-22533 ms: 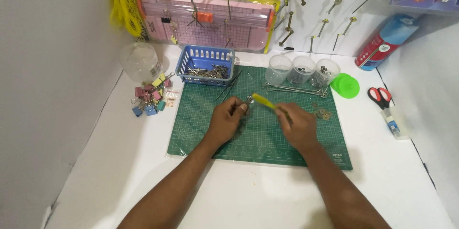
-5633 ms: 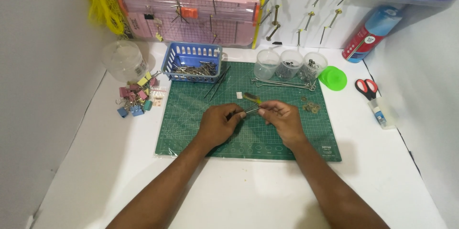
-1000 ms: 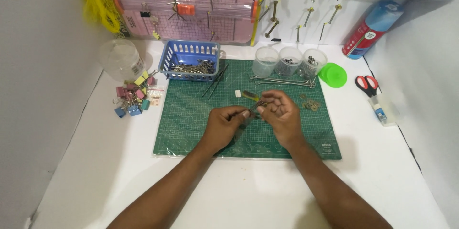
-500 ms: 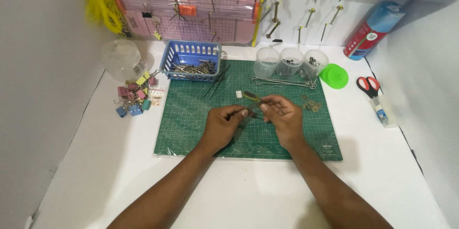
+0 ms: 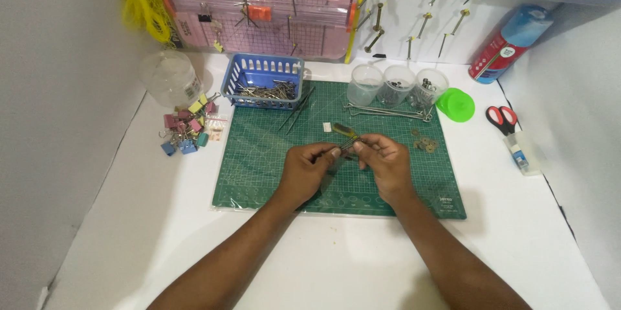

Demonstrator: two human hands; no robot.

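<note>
Both hands, left hand (image 5: 309, 171) & right hand (image 5: 386, 163), pinch small screwdriver (image 5: 345, 132) (yellow-green handle) over green mat (image 5: 259, 155).

We see a red and blue labelled canister (image 5: 506, 46) leaning at the back right, beside the green lid (image 5: 455, 104).

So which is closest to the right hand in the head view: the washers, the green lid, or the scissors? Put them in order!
From the right hand:
1. Washers, just right of it on the green mat.
2. Green lid, farther back on the right, at the mat's corner.
3. Scissors, farthest right, on the white table.
</note>
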